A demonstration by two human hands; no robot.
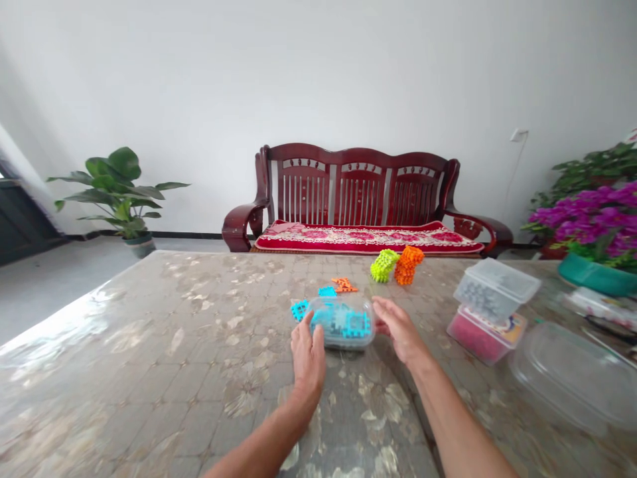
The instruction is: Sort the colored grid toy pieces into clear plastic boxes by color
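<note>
A clear plastic container (346, 343) with rounded corners is held between my two hands, above the table's middle. Bright blue interlocking building pieces (358, 324) show through it. My left hand (307, 352) grips its left end, thumb along the near side. At the right end, the fingers of my right hand (399, 328) press against the edge, partly hidden behind the hand. Just beyond lie a loose blue piece (299, 310), another blue piece (327, 291) and some flat orange pieces (344, 285). Slight blur hides whether a lid is on the container.
Farther back stand a lime-green block build (383, 266) and an orange block build (409, 265). To the right, a box of grey pieces (490, 292) rests on a box of red pieces (482, 335), beside clear empty-looking plasticware (572, 378) and a teal flowerpot (597, 274).
</note>
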